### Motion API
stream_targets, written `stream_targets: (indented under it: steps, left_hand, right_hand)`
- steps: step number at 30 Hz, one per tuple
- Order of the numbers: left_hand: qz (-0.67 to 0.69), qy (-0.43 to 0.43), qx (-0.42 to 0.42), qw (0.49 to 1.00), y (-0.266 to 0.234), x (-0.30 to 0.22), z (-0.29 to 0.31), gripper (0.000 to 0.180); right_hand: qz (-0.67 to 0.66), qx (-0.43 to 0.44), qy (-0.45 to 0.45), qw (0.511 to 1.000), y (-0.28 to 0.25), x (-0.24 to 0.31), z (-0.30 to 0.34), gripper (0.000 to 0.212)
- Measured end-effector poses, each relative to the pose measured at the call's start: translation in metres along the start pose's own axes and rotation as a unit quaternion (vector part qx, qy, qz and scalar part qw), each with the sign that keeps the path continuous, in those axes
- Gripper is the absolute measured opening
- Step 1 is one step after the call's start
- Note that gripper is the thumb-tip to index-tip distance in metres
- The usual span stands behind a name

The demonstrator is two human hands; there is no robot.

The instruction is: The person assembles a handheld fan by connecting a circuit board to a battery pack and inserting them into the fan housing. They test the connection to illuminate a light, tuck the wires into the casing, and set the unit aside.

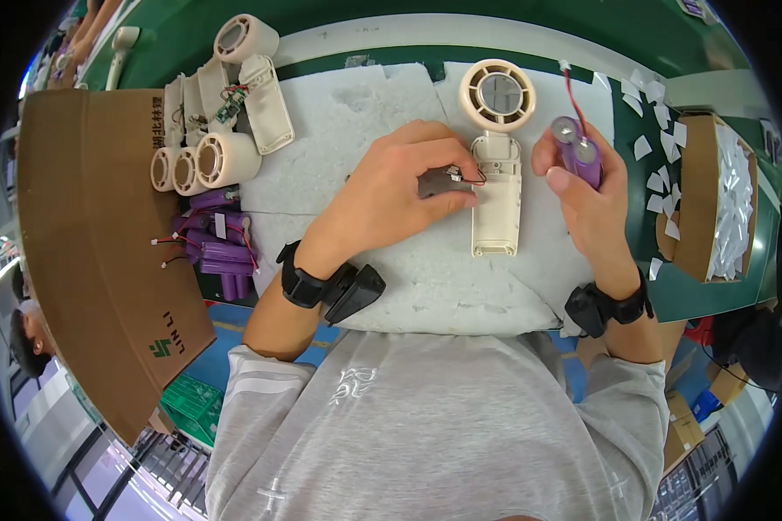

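Battery pack (pixel 579 158), right of the cream housing (pixel 496 208), should feel stiff and dense, its red lead (pixel 571 97) fragile, so the right fingers (pixel 566 181) sensibly close around its sides, while the left fingers (pixel 443 153) curl half-parted about a connector (pixel 454 174), grip unclear.

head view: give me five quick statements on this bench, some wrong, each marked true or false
1. The right hand holds a purple battery. True.
2. The left hand is over the spare batteries. False: the left hand is at the open casing.
3. White pieces lie on the green table right of the mat. True.
4. The spare batteries lie to the person's right. False: the spare batteries lie to the left, beside the brown carton.
5. The fan head is at the casing's far end. True.
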State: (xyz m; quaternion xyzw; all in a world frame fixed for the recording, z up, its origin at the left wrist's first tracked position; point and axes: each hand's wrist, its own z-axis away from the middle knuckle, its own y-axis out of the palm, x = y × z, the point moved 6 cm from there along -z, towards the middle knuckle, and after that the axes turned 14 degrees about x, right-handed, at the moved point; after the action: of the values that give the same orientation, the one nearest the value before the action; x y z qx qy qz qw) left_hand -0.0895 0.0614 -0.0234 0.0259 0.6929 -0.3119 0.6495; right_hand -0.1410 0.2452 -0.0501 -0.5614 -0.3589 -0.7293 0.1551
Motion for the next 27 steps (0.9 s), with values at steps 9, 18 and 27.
stream_targets:
  steps: [9,18,27]
  left_hand:
    - [-0.024,0.002,-0.002,1.0,0.003,0.002,0.0,0.023]
    - [-0.059,0.007,-0.002,0.998,0.006,0.0,0.001,0.029]
    - [0.017,0.005,-0.001,1.0,0.01,0.005,0.002,0.034]
  right_hand:
    - [0.462,0.08,-0.139,0.872,0.051,0.025,-0.006,0.029]
    - [0.566,0.052,-0.197,0.799,0.067,0.024,-0.007,0.025]
    - [0.547,0.028,-0.138,0.826,0.063,0.02,-0.004,0.023]
